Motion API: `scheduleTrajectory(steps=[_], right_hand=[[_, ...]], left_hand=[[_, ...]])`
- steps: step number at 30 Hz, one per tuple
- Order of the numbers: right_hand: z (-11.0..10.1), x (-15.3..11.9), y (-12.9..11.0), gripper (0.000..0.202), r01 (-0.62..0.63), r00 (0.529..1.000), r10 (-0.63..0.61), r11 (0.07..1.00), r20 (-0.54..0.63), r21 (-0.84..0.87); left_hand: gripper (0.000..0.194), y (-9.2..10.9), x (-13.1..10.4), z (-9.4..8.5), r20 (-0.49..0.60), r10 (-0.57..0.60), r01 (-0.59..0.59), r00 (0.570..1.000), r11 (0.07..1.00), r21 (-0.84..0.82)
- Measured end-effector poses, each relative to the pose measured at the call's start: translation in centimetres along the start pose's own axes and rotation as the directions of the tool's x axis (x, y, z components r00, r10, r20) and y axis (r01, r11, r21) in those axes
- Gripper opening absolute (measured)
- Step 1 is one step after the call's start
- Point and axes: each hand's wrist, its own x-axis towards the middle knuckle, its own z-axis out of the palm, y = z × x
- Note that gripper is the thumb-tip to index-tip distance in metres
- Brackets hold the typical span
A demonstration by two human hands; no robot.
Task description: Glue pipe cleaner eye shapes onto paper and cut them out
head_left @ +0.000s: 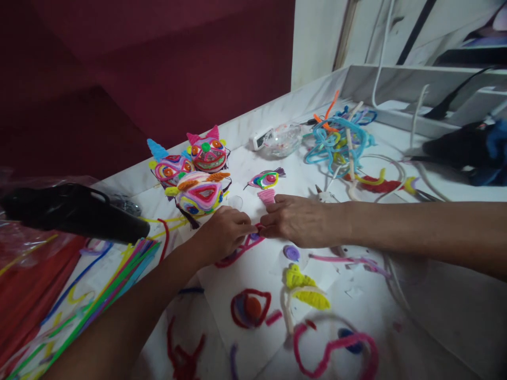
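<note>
My left hand (227, 232) and my right hand (287, 217) meet over white paper, fingers closed on a pink-red pipe cleaner shape (246, 247) with some purple inside it. Its upper part is hidden under my fingers. Just above my right hand lies a pink wound triangle (266, 197), and beyond it a colourful eye-shaped piece (264, 180). Nearer me are a purple coil (292, 253), yellow wound pieces (304, 286), a red-rimmed eye piece with an orange ball (251, 309), and a curved pink pipe cleaner (327, 354).
Several finished animal-face ornaments (208, 153) stand at the back left. A black glue gun or similar tool (79, 208) lies above bundled pipe cleaners (114, 287) on the left. Tangled blue pipe cleaners (336, 142), a clear plastic bag (283, 140) and white cables (402, 169) occupy the back right.
</note>
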Motion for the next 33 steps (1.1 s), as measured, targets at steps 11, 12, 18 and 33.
scheduleTrajectory(steps=[11, 12, 18, 33], right_hand=[[-0.1, -0.2, 0.3, 0.021, 0.036, 0.999, -0.034, 0.998, -0.032, 0.049], [-0.1, -0.2, 0.4, 0.024, 0.040, 0.999, -0.039, 0.997, -0.032, 0.059], [-0.3, -0.2, 0.7, 0.030, 0.067, 0.998, -0.065, 0.994, -0.027, 0.090], [-0.3, -0.2, 0.8, 0.024, 0.064, 0.998, -0.065, 0.997, 0.016, 0.043]], left_hand=[[0.025, -0.1, 0.7, -1.3, 0.119, 0.050, -0.061, 0.992, 0.993, 0.097], [0.025, -0.2, 0.8, -1.4, 0.129, 0.055, -0.066, 0.990, 0.995, 0.081], [0.027, -0.4, 0.8, -1.8, 0.128, 0.093, -0.098, 0.987, 0.995, 0.030], [0.029, -1.0, 0.7, -1.9, 0.153, 0.177, -0.198, 0.972, 0.970, 0.137]])
